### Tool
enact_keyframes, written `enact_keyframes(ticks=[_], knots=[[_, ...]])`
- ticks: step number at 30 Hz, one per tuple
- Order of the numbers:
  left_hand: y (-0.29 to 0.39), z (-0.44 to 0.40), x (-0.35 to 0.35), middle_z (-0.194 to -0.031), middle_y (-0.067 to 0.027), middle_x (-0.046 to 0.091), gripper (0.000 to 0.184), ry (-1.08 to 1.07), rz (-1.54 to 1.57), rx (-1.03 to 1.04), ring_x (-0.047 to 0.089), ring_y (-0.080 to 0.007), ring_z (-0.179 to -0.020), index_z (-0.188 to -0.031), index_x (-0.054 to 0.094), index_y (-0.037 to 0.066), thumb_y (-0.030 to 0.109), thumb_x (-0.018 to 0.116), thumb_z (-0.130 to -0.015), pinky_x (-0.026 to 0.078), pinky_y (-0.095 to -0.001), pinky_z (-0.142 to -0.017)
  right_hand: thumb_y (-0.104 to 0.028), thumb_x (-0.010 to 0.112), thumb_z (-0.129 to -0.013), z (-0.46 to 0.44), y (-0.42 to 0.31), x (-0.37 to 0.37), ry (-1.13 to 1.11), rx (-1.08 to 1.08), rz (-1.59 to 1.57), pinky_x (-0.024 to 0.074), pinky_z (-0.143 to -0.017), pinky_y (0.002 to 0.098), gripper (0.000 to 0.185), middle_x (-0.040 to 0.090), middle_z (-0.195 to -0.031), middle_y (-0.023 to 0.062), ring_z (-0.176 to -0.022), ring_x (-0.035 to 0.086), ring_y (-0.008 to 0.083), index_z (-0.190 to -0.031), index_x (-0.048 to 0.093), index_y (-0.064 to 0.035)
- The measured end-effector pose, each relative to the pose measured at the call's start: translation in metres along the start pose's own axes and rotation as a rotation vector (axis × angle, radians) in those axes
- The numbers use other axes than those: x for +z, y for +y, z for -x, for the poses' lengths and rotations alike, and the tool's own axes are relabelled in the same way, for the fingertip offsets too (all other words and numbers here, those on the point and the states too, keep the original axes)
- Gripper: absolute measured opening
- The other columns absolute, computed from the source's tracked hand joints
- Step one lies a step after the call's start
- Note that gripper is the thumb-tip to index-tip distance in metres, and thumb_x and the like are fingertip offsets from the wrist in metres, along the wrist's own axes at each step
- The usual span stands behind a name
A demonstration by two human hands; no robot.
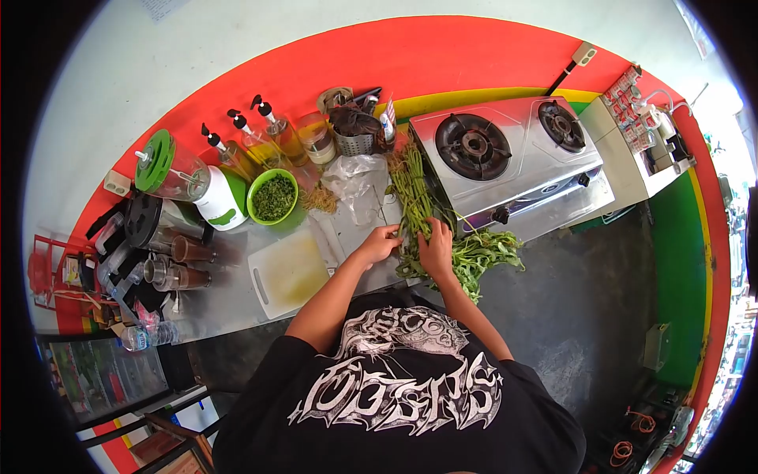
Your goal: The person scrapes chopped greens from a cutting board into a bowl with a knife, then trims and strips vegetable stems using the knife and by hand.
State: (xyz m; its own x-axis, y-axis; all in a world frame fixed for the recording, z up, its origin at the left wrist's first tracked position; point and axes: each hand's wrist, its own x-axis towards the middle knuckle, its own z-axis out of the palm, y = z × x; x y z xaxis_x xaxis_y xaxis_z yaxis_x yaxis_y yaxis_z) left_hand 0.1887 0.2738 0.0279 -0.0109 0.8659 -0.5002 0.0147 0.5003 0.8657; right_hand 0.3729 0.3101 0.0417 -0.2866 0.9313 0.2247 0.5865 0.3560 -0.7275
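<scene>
A big bunch of long-stemmed leafy greens [488,251] lies along the counter's edge beside the stove, its stems and roots pointing toward the wall and its leaves hanging over the front. My right hand [436,249] is closed on the stems near the middle. At the bunch's left side, my left hand [380,243] pinches at the stems with its fingertips, which are partly hidden. Just left of that hand lies a knife [325,241] beside a white cutting board [288,272] with a greenish stain. Crumpled clear plastic [351,178] sits behind my left hand.
A two-burner stove [505,201] stands to the right. Behind the board are a green bowl of chopped greens [274,197], root trimmings [319,199], pump bottles [257,146] and a blender [213,193]. Metal cups [162,272] and a plastic bottle [150,336] stand at the left.
</scene>
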Motion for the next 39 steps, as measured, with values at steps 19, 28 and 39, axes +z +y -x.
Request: enact_keyframes(ticks=[19, 28, 39], knots=[[0.086, 0.057, -0.026, -0.095, -0.0014, 0.072, 0.022, 0.384, 0.187, 0.324, 0.064, -0.0113, -0.090, -0.107, 0.073, 0.002, 0.022, 0.065, -0.102, 0.049, -0.0290, -0.085, -0.009, 0.075, -0.082, -0.027, -0.003, -0.041, -0.168, 0.059, 0.007, 0.0439, -0.095, 0.0517, 0.046, 0.060, -0.115, 0.0227, -0.110, 0.055, 0.0441, -0.124, 0.057, -0.0072], [0.146, 0.099, -0.070, -0.096, 0.0009, 0.067, 0.024, 0.733, 0.442, 0.608, 0.057, -0.0062, -0.083, -0.107, 0.069, 0.005, 0.027, 0.061, -0.105, 0.044, -0.0226, -0.078, -0.014, 0.079, -0.080, -0.017, 0.002, -0.038, -0.170, -0.053, 0.067, 0.0455, -0.092, 0.0506, 0.048, 0.061, -0.115, 0.0203, -0.109, 0.052, 0.0425, -0.122, 0.058, -0.0072], [0.137, 0.175, -0.099, -0.093, 0.0017, 0.062, 0.024, 0.938, 0.544, 0.776, 0.057, -0.0089, -0.088, -0.111, 0.064, 0.008, 0.030, 0.056, -0.108, 0.046, -0.0267, -0.079, -0.025, 0.081, -0.080, -0.012, 0.000, -0.027, -0.296, -0.024, 0.206, 0.0439, -0.094, 0.0538, 0.056, 0.056, -0.125, 0.0201, -0.115, 0.049, 0.0427, -0.127, 0.055, -0.0103]])
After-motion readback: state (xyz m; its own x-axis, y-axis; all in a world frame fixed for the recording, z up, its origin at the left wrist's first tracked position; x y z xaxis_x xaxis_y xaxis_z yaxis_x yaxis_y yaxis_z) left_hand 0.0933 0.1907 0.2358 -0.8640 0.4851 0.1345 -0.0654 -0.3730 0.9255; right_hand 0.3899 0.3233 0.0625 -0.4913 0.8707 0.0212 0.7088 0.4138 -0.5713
